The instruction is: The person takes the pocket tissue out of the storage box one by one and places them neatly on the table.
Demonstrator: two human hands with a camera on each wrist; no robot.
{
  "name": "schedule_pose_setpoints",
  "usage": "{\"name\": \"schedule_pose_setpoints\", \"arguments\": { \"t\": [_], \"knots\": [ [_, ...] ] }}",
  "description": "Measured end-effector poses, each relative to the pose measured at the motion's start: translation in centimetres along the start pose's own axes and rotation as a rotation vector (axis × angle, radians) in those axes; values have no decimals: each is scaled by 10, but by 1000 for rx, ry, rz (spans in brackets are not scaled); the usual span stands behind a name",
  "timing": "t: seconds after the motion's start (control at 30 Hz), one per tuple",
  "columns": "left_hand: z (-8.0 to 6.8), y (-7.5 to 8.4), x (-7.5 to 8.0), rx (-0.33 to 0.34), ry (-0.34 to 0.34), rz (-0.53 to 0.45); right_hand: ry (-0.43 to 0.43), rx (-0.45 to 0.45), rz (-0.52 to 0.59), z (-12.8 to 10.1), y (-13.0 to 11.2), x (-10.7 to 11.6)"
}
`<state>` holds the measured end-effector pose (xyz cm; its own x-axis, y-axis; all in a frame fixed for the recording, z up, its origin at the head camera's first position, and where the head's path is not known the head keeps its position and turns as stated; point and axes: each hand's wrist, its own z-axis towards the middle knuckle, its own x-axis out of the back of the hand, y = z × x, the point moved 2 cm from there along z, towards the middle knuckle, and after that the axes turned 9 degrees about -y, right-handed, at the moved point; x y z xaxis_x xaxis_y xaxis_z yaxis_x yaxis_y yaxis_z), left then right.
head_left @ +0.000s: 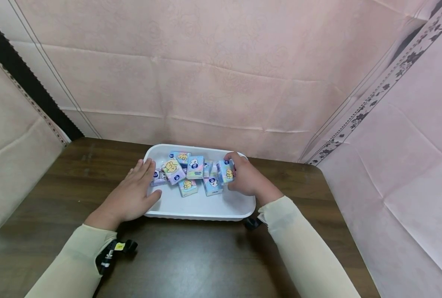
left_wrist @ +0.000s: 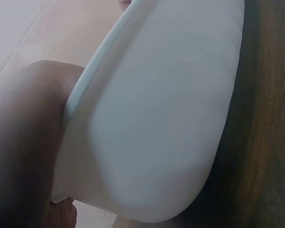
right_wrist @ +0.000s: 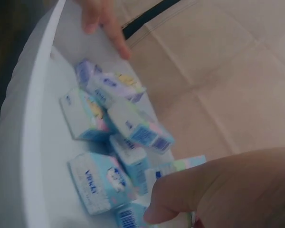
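Observation:
A white oval tray (head_left: 198, 215) stands on a dark wooden table and holds several small pastel tissue packs (head_left: 191, 171). My left hand (head_left: 131, 194) lies flat on the tray's left rim with straight fingers reaching over the edge. In the left wrist view the tray's outer wall (left_wrist: 166, 118) fills the frame beside my palm (left_wrist: 23, 142). My right hand (head_left: 243, 178) curls round one tissue pack (head_left: 225, 171) at the tray's right side. The right wrist view shows the packs (right_wrist: 97, 185) piled in the tray (right_wrist: 33, 118), my right hand (right_wrist: 218, 190) low in the frame and my left fingers (right_wrist: 104, 19) at the top.
The wooden table (head_left: 191, 256) runs to a pink cloth backdrop (head_left: 221, 82) at the back and right and a beige cloth (head_left: 12, 157) on the left. Black straps sit at both wrists (head_left: 112, 250).

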<state>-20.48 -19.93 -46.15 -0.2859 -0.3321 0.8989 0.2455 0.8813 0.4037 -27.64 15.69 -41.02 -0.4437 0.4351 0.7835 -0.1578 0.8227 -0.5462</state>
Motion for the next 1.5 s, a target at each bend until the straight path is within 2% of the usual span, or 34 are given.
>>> {"name": "schedule_pose_setpoints", "arguments": {
  "t": [0.3, 0.57, 0.8, 1.5],
  "knots": [
    [1, -1, 0, 5, 2, 1, 24, -51, -22, -32, -1, 10],
    [1, -1, 0, 2, -1, -1, 39, -37, -38, -49, 9, 18],
    [1, 0, -1, 1, -1, -2, 35, -5, -69, -55, 20, 25],
    [0, 1, 0, 1, -11, -13, 43, -82, -67, -60, 67, 34]
  ]
}}
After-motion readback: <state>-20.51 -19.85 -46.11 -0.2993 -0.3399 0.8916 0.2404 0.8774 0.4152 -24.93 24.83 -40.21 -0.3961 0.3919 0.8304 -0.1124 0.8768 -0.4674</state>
